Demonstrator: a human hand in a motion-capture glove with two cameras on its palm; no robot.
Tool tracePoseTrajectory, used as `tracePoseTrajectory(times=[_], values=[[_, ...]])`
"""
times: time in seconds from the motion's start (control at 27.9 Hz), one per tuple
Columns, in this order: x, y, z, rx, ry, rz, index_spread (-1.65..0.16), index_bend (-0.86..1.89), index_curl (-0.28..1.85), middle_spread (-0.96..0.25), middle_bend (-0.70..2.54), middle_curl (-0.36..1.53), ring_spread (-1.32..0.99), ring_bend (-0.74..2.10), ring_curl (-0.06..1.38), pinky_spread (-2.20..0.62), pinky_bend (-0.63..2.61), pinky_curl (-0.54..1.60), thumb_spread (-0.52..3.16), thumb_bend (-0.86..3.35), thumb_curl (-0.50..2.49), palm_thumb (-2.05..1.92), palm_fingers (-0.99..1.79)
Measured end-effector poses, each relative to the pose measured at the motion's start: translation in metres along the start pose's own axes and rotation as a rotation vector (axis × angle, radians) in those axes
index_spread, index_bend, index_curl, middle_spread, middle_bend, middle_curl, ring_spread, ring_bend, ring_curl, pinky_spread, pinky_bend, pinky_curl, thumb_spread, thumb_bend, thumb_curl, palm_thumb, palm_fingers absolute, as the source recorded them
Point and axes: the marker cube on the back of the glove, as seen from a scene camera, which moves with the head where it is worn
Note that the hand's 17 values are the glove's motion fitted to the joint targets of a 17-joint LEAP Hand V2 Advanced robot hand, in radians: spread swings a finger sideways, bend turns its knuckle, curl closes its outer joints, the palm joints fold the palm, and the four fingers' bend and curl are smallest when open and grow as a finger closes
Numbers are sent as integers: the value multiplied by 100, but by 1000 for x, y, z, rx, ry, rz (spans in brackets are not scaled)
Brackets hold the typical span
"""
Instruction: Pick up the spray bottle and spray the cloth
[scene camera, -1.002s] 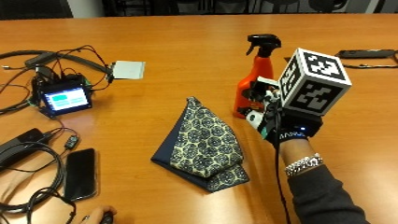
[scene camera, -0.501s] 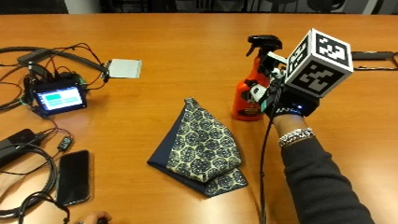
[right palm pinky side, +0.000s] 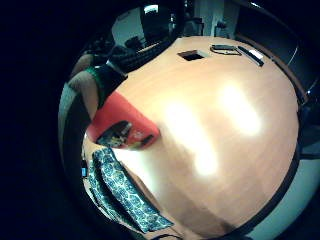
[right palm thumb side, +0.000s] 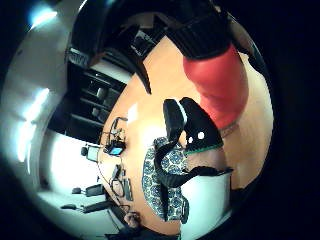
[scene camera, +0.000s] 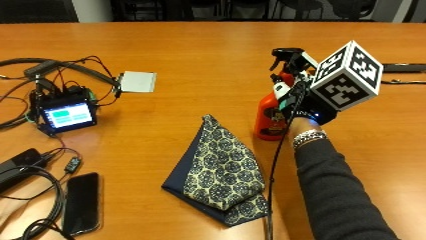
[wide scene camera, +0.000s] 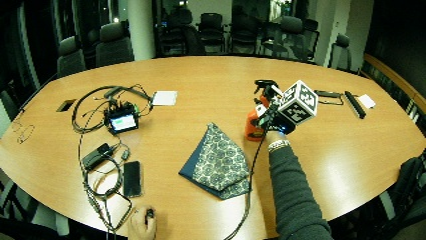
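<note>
In the outside view an orange spray bottle (scene camera: 269, 118) with a black trigger head (scene camera: 287, 54) stands upright on the wooden table (scene camera: 200, 50). My gloved right hand (scene camera: 301, 102) is against its right side, fingers curled round the neck below the trigger. Both palm views show the bottle (right palm pinky side: 122, 131) (right palm thumb side: 219, 84) close up, with a black-gloved finger (right palm thumb side: 196, 126) bent beside it. A folded navy and cream patterned cloth (scene camera: 223, 172) (wide scene camera: 219, 162) lies flat to the bottle's front left, apart from the bottle and the hand.
A small lit screen device (scene camera: 65, 113) with tangled cables sits at the left, a white card (scene camera: 138, 81) beside it. A black phone (scene camera: 81, 202) lies near the front edge. Thin black items (scene camera: 399, 67) lie at the far right.
My hand has risen from beside the bottle's body to its neck and curled round it. The bottle still stands on the table and the cloth has not moved.
</note>
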Motion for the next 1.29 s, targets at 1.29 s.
tracePoseTrajectory(times=[1.29], values=[[44,-4,17,316,-540,6,-27,20,40,-20,39,47,-16,56,44,-18,28,37,86,-3,46,92,132]])
